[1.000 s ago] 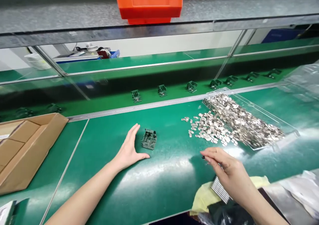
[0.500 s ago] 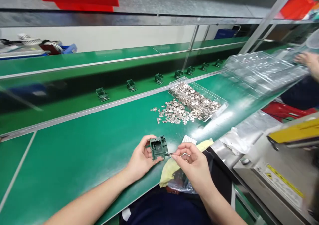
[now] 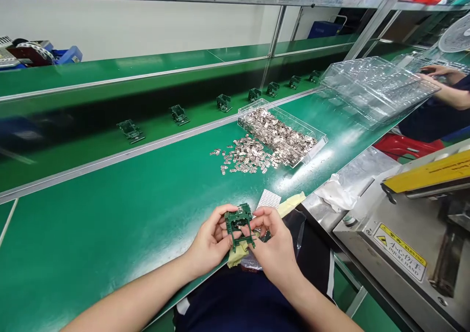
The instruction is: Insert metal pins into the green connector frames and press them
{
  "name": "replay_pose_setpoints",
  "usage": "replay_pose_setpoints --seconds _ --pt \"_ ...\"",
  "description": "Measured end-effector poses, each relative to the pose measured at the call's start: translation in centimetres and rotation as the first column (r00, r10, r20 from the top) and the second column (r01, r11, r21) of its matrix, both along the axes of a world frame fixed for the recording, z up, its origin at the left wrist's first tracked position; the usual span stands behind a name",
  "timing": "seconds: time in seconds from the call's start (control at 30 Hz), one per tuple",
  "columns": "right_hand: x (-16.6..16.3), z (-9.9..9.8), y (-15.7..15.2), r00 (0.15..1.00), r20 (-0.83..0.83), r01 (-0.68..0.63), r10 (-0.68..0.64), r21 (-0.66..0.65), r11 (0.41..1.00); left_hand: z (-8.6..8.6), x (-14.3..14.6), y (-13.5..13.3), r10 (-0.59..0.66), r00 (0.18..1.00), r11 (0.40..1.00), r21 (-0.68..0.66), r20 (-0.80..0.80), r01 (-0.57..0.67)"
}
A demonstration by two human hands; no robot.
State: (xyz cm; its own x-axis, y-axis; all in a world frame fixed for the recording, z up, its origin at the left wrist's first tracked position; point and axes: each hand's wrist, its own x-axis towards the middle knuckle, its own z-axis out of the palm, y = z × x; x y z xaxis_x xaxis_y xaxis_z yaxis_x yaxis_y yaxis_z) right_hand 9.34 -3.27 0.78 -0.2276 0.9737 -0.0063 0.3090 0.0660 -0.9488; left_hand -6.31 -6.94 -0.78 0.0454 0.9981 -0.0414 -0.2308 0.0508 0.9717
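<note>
A dark green plastic frame (image 3: 240, 220) with an open middle and two prongs toward me is held above the bench edge. My left hand (image 3: 211, 236) grips its left side between thumb and fingers. At its right side is my right hand (image 3: 273, 241), closed on the frame with the fingertips partly behind it. Whether a small metal piece lies under those fingertips I cannot make out. Beyond the hands, a clear plastic tray (image 3: 323, 140) holds many small metal pieces, and a loose heap of metal pieces (image 3: 249, 154) lies beside it on the green bench.
Several similar green frames (image 3: 179, 115) stand in a row on the belt behind. Clear stacked trays (image 3: 374, 89) are at the right, near a co-worker's arm (image 3: 450, 94). A machine with a warning label (image 3: 400, 251), a white label sheet (image 3: 270, 199) and yellow cloth (image 3: 292, 203) are close by.
The green frame has been turned in my hands, its prongs now pointing toward me. My right hand has moved left onto the frame. The camera view has shifted downward.
</note>
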Motion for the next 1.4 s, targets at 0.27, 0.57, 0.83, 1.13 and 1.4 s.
replay_pose_setpoints --seconds 0.27,0.57,0.83,1.13,1.4 --pt "-0.3 -0.3 -0.4 0.999 -0.046 0.020 -0.020 0.006 1.000 -0.4 0.2 -0.1 0.056 0.993 0.994 0.101 -0.104 -0.046" --pt "-0.2 -1.0 -0.8 0.935 -0.356 -0.052 -0.005 -0.149 0.987 0.1 0.7 -0.5 0.125 0.973 0.992 0.058 -0.192 -0.116" --pt "-0.2 -0.7 -0.9 0.842 -0.533 -0.077 -0.081 -0.268 0.960 0.0 1.0 -1.2 0.104 0.968 0.994 0.013 -0.228 -0.104" --pt "0.7 -0.5 -1.8 0.798 -0.592 -0.087 -0.111 -0.295 0.952 1.0 2.1 -1.7 0.101 0.962 0.995 0.033 -0.254 -0.095" --pt "1.4 -0.5 -2.6 0.782 -0.590 -0.021 -0.199 -0.345 0.938 1.7 3.4 -1.7 0.106 0.967 0.994 -0.002 -0.232 -0.109"
